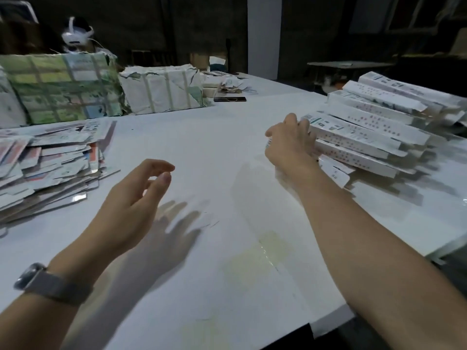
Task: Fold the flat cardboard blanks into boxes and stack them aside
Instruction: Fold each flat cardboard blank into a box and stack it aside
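My right hand reaches to the near end of the stack of folded boxes at the right edge of the white surface, fingers curled round the end of 1 long, narrow box; how tightly they grip I cannot tell, since the back of the hand hides them. My left hand hangs over the middle of the surface, fingers loosely curved, thumb and forefinger near each other but pinching nothing. Between my 2 arms lies a wide bare stretch, smooth and matte, with a faint yellowish stain near me. The flat blanks lie in a loose, slipping heap at the left edge, thin printed card. Behind them stand 2 paper-wrapped, strapped bundles. The room beyond is dark, with a pale pillar
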`<state>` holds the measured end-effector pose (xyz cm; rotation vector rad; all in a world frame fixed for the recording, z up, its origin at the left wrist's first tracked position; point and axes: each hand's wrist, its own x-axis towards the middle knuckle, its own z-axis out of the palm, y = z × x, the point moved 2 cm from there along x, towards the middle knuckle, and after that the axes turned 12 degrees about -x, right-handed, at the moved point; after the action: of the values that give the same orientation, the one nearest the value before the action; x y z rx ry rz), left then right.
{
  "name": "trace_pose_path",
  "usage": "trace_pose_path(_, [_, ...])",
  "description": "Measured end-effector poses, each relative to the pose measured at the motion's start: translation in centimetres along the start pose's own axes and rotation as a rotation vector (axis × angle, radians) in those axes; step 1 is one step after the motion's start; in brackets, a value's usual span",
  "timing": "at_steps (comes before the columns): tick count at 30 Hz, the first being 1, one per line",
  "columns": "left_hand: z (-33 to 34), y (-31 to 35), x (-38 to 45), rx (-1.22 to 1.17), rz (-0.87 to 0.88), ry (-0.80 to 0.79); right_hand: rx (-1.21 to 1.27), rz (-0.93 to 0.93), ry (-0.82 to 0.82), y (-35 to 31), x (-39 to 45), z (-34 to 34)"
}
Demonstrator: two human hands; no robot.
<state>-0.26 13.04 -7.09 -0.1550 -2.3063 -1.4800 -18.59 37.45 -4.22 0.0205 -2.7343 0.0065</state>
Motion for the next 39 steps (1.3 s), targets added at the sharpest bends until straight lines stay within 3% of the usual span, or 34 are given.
trace_pose_path(3, [-0.1, -0.4, 0.3, 0.108, 0.034, 0.007, 0.553, -0.067, 0.049, -2.1, -1.2, -1.6])
trace_pose_path(6, [-0.4, -0.4, 0.6, 0.186, 0.012, 0.007, 1.217, -0.1, -0.163, -5.1, -3.8, -3.3])
trace_pose_path(9, [-0.8, -0.4, 1.1, 0.259, -0.032, 0.045, 1.467, -0.221, -0.418, -8.1, -6.7, -3.9])
trace_pose_path(15, [-5.7, -1.9, 1.8, 0.542, -0.173, 0.25, 1.54, -0.474, -0.687, -11.7, -10.9, -3.2])
trace_pose_path(18, [-9.3, -3.1, 1.3, 0.785, -0.404, 0.398, 1.579, -0.501, -0.724, -12.4, -11.6, -3.3])
trace_pose_path(24, [-15.1, -5.1, -0.9, 0.845, -0.696, 0.568, 1.584, -0.537, -0.766, -14.1, -12.7, -4.3])
trace_pose_path(31, [-17.8, -6.2, -1.4, 0.944, -0.835, 0.502, 1.602, -0.519, -0.829, -15.7, -12.8, -4.7])
trace_pose_path(39, [-18.2, -5.1, -1.7, 1.061, -0.644, 0.555, 1.652, -0.488, -0.828, -15.1, -12.5, -4.0])
